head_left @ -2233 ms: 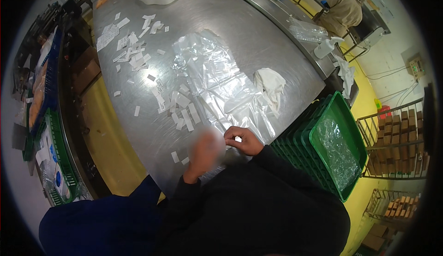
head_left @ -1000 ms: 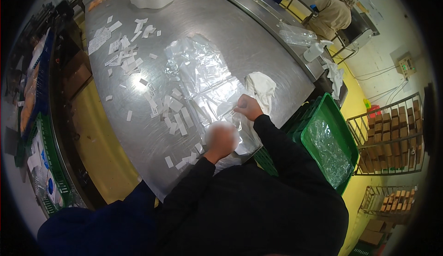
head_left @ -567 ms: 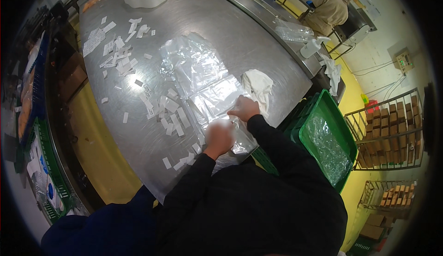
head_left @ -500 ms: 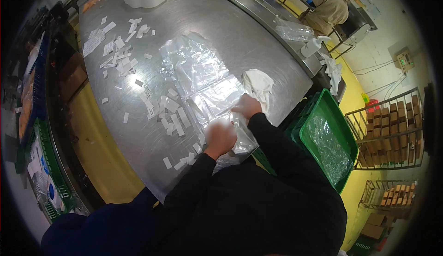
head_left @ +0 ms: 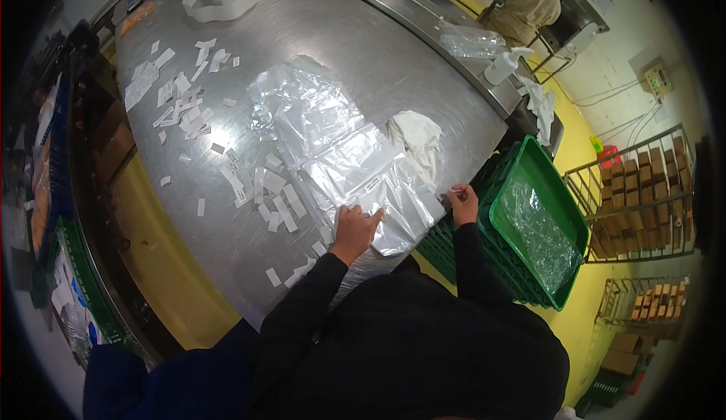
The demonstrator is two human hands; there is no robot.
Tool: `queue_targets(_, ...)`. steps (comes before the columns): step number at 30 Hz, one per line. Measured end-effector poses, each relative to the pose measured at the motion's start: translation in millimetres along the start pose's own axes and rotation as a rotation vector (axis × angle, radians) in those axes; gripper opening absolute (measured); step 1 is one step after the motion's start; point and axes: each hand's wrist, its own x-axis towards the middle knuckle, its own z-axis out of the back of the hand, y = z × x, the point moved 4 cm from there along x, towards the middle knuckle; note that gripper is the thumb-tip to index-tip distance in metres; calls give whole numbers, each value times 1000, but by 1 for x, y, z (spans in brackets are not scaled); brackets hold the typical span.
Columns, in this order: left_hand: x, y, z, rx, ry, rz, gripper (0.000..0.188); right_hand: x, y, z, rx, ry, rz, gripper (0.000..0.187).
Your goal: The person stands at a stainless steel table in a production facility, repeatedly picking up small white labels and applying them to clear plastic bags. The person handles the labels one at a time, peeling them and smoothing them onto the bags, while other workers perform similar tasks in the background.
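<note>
Clear plastic bags (head_left: pixel 321 129) lie layered across the steel table in front of me. On the nearest bag (head_left: pixel 404 219) a small printed label (head_left: pixel 371 184) shows. My left hand (head_left: pixel 357 232) rests on that bag's near left part, fingers spread. My right hand (head_left: pixel 463 206) is off to the right at the table's edge, thumb and fingers pinched together; what sits between them is too small to make out. A crumpled white cloth (head_left: pixel 416 136) lies just beyond the bag. Many loose white paper labels (head_left: pixel 261 189) are scattered to the left of the bags.
Stacked green crates (head_left: pixel 522 223) stand right of the table, the top one holding clear film. A spray bottle (head_left: pixel 503 66) is on the far-right counter. Beyond are a rack of brown boxes (head_left: pixel 639 200) and a person in beige (head_left: pixel 525 4). A paper strip (head_left: pixel 219 7) lies far left.
My right hand has moved off the bag, rightward to the table's edge. My left hand has stayed on the bag, its fingers now spread. The label on the bag has come into sight.
</note>
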Motion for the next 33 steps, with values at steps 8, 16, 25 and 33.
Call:
queue_targets(8, 4, -18, 28, -29, 170, -200, 35, -42, 10, -2, 142, 53, 73, 16)
queue_targets(16, -3, -16, -5, -18, 56, -267, 24, -38, 47, -7, -20, 84, 140, 19)
queue_targets(25, 8, -6, 11, -495, 5, 76, 13, -39, 81, -10, -504, 157, 128, 14)
queue_targets(33, -28, 15, 53, -1059, -357, 502, 24, -25, 145, -10, -143, 237, 279, 11)
